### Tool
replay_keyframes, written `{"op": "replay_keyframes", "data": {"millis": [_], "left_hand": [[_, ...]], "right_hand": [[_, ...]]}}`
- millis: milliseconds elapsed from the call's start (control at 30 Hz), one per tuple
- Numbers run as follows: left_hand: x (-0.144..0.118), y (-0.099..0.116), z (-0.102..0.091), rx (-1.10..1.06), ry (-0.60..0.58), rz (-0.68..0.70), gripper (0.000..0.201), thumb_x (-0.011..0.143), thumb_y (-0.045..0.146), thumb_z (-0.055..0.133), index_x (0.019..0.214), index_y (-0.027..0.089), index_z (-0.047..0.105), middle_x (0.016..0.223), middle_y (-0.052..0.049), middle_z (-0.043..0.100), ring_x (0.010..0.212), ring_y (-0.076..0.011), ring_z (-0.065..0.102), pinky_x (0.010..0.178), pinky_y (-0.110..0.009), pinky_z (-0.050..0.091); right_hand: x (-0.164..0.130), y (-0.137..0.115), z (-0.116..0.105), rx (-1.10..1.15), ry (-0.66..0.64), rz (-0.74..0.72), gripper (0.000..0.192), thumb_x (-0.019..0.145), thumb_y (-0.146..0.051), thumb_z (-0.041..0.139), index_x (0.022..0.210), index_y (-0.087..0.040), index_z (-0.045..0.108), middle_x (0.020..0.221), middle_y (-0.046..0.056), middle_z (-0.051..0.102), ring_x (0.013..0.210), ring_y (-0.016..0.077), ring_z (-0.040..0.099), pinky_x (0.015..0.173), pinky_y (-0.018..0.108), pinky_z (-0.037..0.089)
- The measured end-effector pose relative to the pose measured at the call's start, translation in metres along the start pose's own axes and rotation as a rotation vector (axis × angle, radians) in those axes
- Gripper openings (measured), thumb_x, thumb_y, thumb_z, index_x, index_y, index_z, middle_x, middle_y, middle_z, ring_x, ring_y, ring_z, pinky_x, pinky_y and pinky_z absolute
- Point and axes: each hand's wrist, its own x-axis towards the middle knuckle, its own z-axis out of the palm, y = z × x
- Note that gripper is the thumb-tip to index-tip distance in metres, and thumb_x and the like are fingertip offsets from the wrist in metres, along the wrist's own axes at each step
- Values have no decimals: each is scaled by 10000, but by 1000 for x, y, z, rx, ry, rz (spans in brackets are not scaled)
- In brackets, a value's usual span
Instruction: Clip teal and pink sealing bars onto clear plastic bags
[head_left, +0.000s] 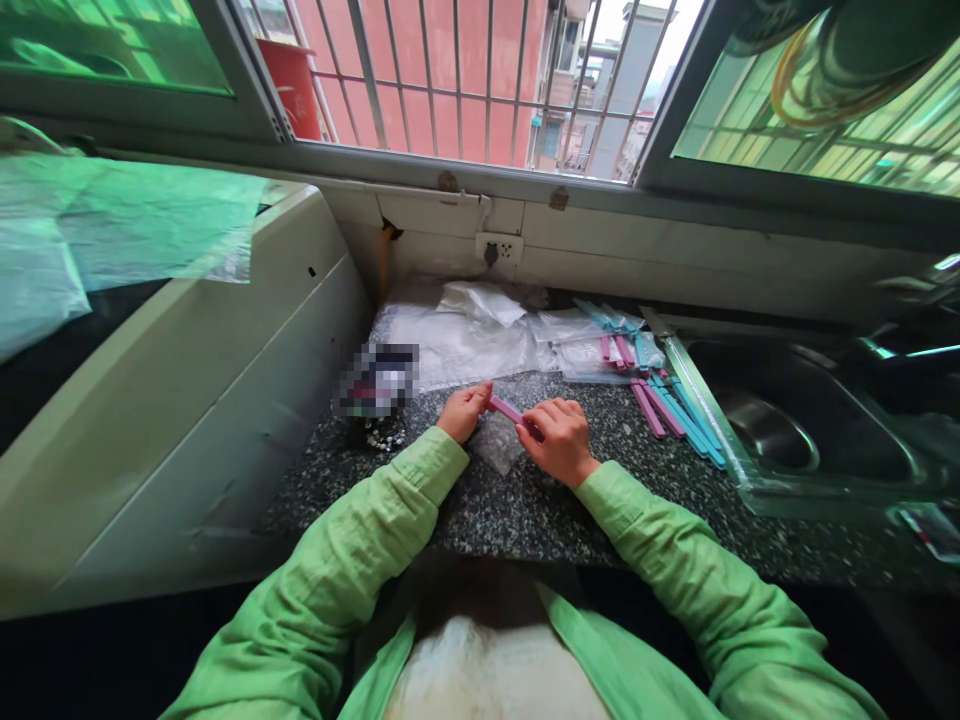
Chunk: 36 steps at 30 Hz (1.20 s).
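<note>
**Pink, slim, plastic-looking stick (507, 410) gripped at both ends**

Edges first: the black, speckled stone desk (525, 525) shows a bare strip along its near rim, and there's open room! On the left, a cream, flat-sided panel (289, 325) walls it in; on the right, a dark, rounded sink (840, 410) cuts the surface off. Towards the back, crumpled clear plastic sheets (450, 345) spread out, and just beside the sink lie pink and blue sticks (680, 414). Above, it's a barred window (487, 100).

Now the grip! Left hand (465, 411): fingertips pinching the stick's far end. Right hand (559, 440): fingers curled around the near end. The stick slants between them, over a clear, crumpled plastic piece (501, 445).
</note>
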Motion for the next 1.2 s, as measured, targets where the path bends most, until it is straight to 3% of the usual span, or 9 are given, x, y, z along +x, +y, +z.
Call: {"op": "replay_keyframes", "data": {"millis": [600, 1200], "left_hand": [[-2, -10, 6, -43, -122, -31, 519, 663, 646, 419, 463, 171, 479, 371, 52, 303, 392, -75, 261, 422, -241, 190], [-4, -7, 9, -259, -142, -190, 466, 676, 577, 506, 473, 159, 467, 335, 60, 302, 323, -43, 213, 390, -238, 112]], "right_hand": [[1, -1, -4, 47, -33, -62, 233, 811, -318, 498, 619, -188, 516, 593, 6, 526, 612, 131, 419, 629, 265, 321], [-3, -1, -1, 131, -34, -3, 215, 806, -309, 498, 632, -184, 516, 581, -16, 496, 526, 80, 449, 527, 203, 328]]}}
